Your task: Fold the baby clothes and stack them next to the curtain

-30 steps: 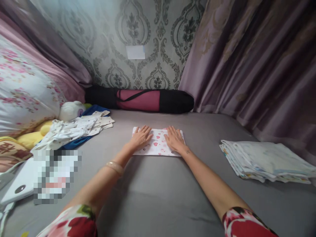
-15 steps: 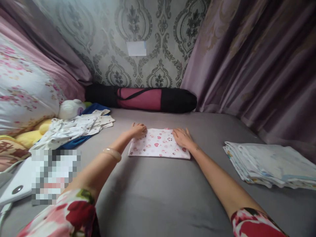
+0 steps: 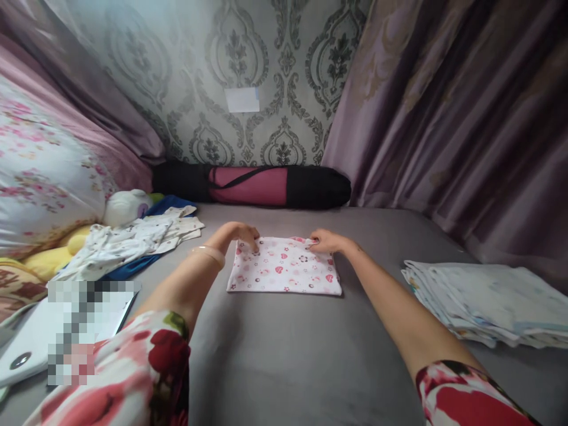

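Observation:
A white folded cloth (image 3: 284, 269) printed with pink hearts and small flowers lies flat in front of me, a neat rectangle. At its far left corner my left hand (image 3: 245, 234) is closed, its fingers bent down over the edge and pinching the fabric. My right hand (image 3: 323, 241) pinches the far edge towards the right, thumb on top of the cloth. Between the hands a bit of pinkish fabric shows along the far edge. The fingertips behind the cloth are hidden.
The cloth lies on a grey bed sheet (image 3: 284, 355). On the right is a stack of folded pale cloths (image 3: 488, 299). Rumpled printed clothes (image 3: 133, 236) and a white device (image 3: 26, 349) are on the left. A black-and-pink long bag (image 3: 248, 186) lies against the wall.
My hands have gone from lying flatter on the cloth's far corners to pinching its far edge. The left wrist is now more arched. The view has tilted up slightly.

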Motion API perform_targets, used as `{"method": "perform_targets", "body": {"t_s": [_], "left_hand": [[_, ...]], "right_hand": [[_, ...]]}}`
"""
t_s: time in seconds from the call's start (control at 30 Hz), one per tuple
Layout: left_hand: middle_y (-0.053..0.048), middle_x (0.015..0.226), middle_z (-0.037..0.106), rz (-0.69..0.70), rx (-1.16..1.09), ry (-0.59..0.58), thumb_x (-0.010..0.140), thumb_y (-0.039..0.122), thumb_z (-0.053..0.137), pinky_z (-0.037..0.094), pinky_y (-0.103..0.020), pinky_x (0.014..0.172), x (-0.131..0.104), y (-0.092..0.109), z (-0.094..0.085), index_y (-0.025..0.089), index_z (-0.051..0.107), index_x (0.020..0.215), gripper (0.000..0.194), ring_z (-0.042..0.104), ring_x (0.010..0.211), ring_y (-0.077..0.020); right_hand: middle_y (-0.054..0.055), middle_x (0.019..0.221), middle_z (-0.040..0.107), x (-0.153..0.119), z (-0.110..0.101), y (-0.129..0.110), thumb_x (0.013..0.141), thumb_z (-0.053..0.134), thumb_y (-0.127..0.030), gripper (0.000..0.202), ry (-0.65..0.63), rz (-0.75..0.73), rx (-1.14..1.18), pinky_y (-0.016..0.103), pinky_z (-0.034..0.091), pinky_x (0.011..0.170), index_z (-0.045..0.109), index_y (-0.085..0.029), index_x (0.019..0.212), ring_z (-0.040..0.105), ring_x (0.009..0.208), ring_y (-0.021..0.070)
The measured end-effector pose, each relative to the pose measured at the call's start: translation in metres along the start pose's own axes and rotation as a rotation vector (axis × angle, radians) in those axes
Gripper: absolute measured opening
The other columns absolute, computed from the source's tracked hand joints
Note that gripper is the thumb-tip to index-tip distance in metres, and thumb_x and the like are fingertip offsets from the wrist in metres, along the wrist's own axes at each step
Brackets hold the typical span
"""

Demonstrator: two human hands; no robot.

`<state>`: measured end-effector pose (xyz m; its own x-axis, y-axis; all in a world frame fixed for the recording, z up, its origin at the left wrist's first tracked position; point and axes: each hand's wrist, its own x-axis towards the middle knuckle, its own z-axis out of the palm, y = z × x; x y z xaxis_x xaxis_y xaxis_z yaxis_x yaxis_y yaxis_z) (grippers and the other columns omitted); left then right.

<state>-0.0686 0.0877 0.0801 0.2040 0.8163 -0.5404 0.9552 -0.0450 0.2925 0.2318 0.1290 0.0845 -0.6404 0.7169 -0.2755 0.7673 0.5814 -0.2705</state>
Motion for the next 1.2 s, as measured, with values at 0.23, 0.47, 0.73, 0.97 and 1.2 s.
{"method": "perform_targets", "body": {"t_s": [0.23, 0.47, 0.73, 0.97, 1.2], "left_hand": [[0.000, 0.082, 0.065, 0.125, -0.143, 0.085, 0.059, 0.048, 0.070, 0.040, -0.024, 0.063, -0.051, 0.006, -0.010, 0.019, 0.066, 0.091, 0.043, 0.058, 0.076, -0.0182], [0.001, 0.064, 0.056, 0.264, -0.139, 0.322, 0.066, 0.048, 0.070, 0.036, -0.024, 0.056, -0.112, 0.025, -0.041, 0.015, 0.066, 0.076, 0.035, 0.049, 0.060, -0.0125], [-0.001, 0.074, 0.065, 0.447, 0.233, 0.828, 0.086, 0.036, 0.050, 0.033, -0.044, 0.100, -0.156, 0.040, 0.027, 0.016, 0.067, 0.089, 0.026, 0.056, 0.075, -0.0153], [-0.001, 0.117, 0.067, 0.369, 0.071, 0.428, 0.080, 0.016, 0.045, 0.016, -0.050, 0.116, -0.175, 0.021, 0.146, 0.027, 0.057, 0.122, 0.046, 0.062, 0.103, -0.0167], [-0.009, 0.130, 0.061, 0.216, -0.059, 0.647, 0.094, 0.036, 0.036, 0.032, -0.046, 0.111, -0.154, 0.061, 0.133, 0.018, 0.057, 0.124, 0.041, 0.059, 0.114, -0.0230]], "right_hand": [[0.003, 0.089, 0.070, -0.039, -0.022, 0.005, 0.074, 0.062, -0.030, 0.029, 0.081, -0.167, 0.303, 0.022, 0.042, 0.065, 0.070, -0.014, 0.097, 0.061, 0.080, 0.0166], [0.003, 0.090, 0.070, -0.095, -0.063, -0.009, 0.075, 0.064, -0.038, 0.035, 0.192, -0.244, 0.465, 0.025, 0.046, 0.070, 0.069, -0.014, 0.100, 0.062, 0.082, 0.0170], [0.008, 0.105, 0.067, -0.153, -0.009, -0.023, 0.085, 0.046, -0.011, 0.029, 0.564, -0.444, 0.013, 0.036, 0.044, 0.092, 0.066, -0.019, 0.105, 0.058, 0.102, 0.0213], [0.007, 0.121, 0.063, -0.194, 0.092, -0.017, 0.074, 0.041, 0.002, 0.053, 0.285, -0.477, 0.029, 0.033, 0.045, 0.096, 0.063, -0.023, 0.116, 0.057, 0.113, 0.0178], [0.011, 0.130, 0.060, -0.154, 0.085, -0.046, 0.086, 0.037, -0.012, 0.046, 0.437, -0.288, 0.095, 0.039, 0.036, 0.108, 0.060, -0.015, 0.125, 0.052, 0.124, 0.0213]]}}
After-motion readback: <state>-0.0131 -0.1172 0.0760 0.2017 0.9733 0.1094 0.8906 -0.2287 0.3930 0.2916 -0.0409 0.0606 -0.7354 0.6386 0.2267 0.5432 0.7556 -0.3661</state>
